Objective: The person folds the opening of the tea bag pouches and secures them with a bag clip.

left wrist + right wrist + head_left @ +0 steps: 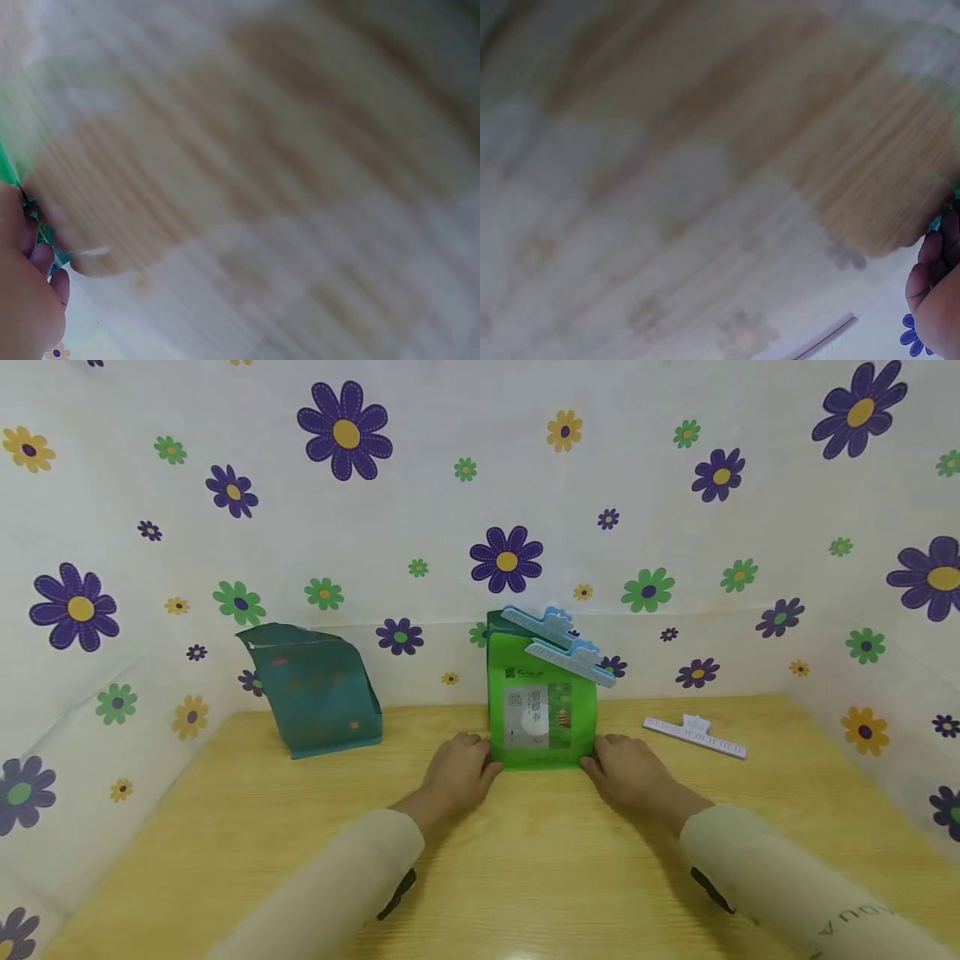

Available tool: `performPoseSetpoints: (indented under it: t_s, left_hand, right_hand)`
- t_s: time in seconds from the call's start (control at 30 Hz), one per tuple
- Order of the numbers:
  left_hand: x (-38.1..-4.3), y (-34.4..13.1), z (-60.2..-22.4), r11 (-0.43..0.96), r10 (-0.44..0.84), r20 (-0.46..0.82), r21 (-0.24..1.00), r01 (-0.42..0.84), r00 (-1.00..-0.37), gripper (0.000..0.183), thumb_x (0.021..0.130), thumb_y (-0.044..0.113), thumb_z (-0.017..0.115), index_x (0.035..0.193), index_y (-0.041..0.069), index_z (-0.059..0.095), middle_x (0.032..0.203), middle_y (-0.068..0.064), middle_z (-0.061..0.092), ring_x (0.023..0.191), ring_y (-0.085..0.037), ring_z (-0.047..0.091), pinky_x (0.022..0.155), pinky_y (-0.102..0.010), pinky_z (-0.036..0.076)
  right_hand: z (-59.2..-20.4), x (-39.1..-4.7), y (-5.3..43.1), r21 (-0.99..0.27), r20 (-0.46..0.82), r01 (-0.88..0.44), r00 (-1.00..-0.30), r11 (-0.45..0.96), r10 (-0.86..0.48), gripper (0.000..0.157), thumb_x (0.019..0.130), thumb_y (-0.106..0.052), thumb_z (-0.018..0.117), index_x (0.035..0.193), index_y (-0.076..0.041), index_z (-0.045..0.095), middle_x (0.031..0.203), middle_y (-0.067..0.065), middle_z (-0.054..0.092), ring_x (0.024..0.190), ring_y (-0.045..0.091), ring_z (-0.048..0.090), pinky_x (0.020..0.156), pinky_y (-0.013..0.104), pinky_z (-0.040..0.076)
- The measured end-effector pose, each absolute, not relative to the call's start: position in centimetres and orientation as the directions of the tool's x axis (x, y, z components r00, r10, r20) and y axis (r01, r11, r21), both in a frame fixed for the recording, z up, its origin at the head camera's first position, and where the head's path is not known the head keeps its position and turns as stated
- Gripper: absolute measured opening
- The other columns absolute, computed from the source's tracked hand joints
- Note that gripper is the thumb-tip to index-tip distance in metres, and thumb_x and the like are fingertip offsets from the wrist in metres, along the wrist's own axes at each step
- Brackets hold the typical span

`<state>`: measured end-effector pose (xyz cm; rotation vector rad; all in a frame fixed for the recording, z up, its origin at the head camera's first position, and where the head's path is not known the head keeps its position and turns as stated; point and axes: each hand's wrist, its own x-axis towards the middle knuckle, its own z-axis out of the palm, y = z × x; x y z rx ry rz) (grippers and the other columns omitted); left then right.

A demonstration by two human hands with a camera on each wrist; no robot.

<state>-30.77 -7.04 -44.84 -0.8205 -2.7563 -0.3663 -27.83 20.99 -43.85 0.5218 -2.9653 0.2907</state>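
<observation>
Head view: left hand [459, 770] and right hand [628, 772] grip the green bag [542, 710] low at both side edges, far middle — table [547, 860] stretching left to the teal bag [318, 693], right to the pale clip [695, 737]. Left wrist: fingers [43, 256] curled at the edge. Right wrist: likewise.

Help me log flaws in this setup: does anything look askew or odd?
Slightly: the light-blue sealing clip on the green Biluochun tea pouch slants down to the right and overhangs the pouch's edge, rather than sitting level. The dark-teal pouch at left leans, its top unclipped.
</observation>
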Motion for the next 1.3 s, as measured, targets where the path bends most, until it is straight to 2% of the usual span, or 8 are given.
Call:
performPoseSetpoints:
  t_s: [0.2, 0.43, 0.67, 0.8, 1.0, 1.17, 1.3]
  left_hand:
    - [-30.9, -7.0, -44.5, 0.826, 0.493, 0.274, 0.15, 0.543, -0.826, 0.025, 0.098, 0.029, 0.064, 0.101, 0.004, 0.068, 0.092, -0.006, 0.065, 0.092, -0.024, 0.061, 0.085, -0.042, 0.051]
    - [-31.3, -6.2, -44.3, 0.828, 0.511, 0.258, 0.108, 0.551, -0.82, 0.026, 0.1, 0.029, 0.06, 0.101, 0.004, 0.068, 0.094, -0.007, 0.065, 0.096, -0.025, 0.06, 0.089, -0.043, 0.05]
    - [-31.1, -6.0, -44.5, 0.846, 0.502, 0.209, 0.082, 0.526, -0.839, 0.033, 0.1, 0.032, 0.058, 0.111, 0.003, 0.067, 0.103, -0.009, 0.066, 0.104, -0.026, 0.06, 0.093, -0.044, 0.049]
    - [-30.8, -6.6, -44.7, 0.852, 0.492, 0.23, 0.068, 0.518, -0.84, 0.032, 0.1, 0.03, 0.057, 0.113, 0.002, 0.067, 0.104, -0.009, 0.066, 0.103, -0.026, 0.06, 0.091, -0.044, 0.049]
    - [-30.7, -7.3, -44.7, 0.844, 0.508, 0.23, 0.06, 0.533, -0.83, 0.025, 0.102, 0.029, 0.054, 0.105, 0.006, 0.065, 0.098, -0.006, 0.063, 0.096, -0.024, 0.058, 0.084, -0.041, 0.048]
    - [-30.6, -8.2, -44.5, 0.86, 0.478, 0.208, 0.084, 0.503, -0.853, 0.022, 0.102, 0.03, 0.055, 0.099, 0.01, 0.063, 0.094, -0.004, 0.06, 0.093, -0.024, 0.056, 0.086, -0.043, 0.048]
    - [-30.6, -9.0, -44.4, 0.862, 0.478, 0.228, 0.067, 0.503, -0.849, 0.019, 0.102, 0.027, 0.055, 0.098, 0.01, 0.063, 0.094, -0.006, 0.061, 0.093, -0.026, 0.057, 0.083, -0.044, 0.048]
  right_hand:
    - [-43.5, -28.2, 20.7, -0.147, 0.143, -0.337, -0.937, 0.93, -0.317, 0.027, 0.103, -0.028, 0.054, 0.097, -0.003, 0.06, 0.084, 0.007, 0.062, 0.084, 0.027, 0.066, 0.076, 0.045, 0.053]
    - [-43.4, -28.2, 21.5, -0.095, 0.179, -0.329, -0.934, 0.94, -0.309, 0.028, 0.103, -0.03, 0.055, 0.095, -0.003, 0.06, 0.084, 0.009, 0.063, 0.084, 0.03, 0.067, 0.077, 0.048, 0.053]
    - [-43.8, -28.0, 21.6, -0.051, 0.179, -0.32, -0.935, 0.946, -0.307, 0.03, 0.103, -0.033, 0.054, 0.094, -0.005, 0.06, 0.083, 0.008, 0.064, 0.084, 0.03, 0.067, 0.077, 0.048, 0.053]
    - [-44.1, -28.2, 21.2, -0.038, 0.171, -0.325, -0.934, 0.945, -0.315, 0.033, 0.103, -0.036, 0.053, 0.093, -0.006, 0.06, 0.085, 0.008, 0.065, 0.087, 0.031, 0.068, 0.078, 0.049, 0.053]
    - [-44.0, -28.2, 21.1, -0.03, 0.176, -0.316, -0.936, 0.948, -0.306, 0.031, 0.102, -0.036, 0.055, 0.09, -0.008, 0.058, 0.081, 0.006, 0.061, 0.085, 0.029, 0.066, 0.077, 0.047, 0.053]
    - [-43.8, -28.2, 21.1, -0.027, 0.18, -0.326, -0.932, 0.945, -0.316, 0.027, 0.101, -0.031, 0.056, 0.09, -0.007, 0.058, 0.078, 0.006, 0.058, 0.079, 0.027, 0.064, 0.074, 0.046, 0.052]
    - [-43.8, -28.1, 21.1, -0.011, 0.191, -0.324, -0.929, 0.946, -0.317, 0.024, 0.1, -0.028, 0.056, 0.091, -0.006, 0.058, 0.078, 0.007, 0.059, 0.078, 0.028, 0.063, 0.074, 0.046, 0.052]
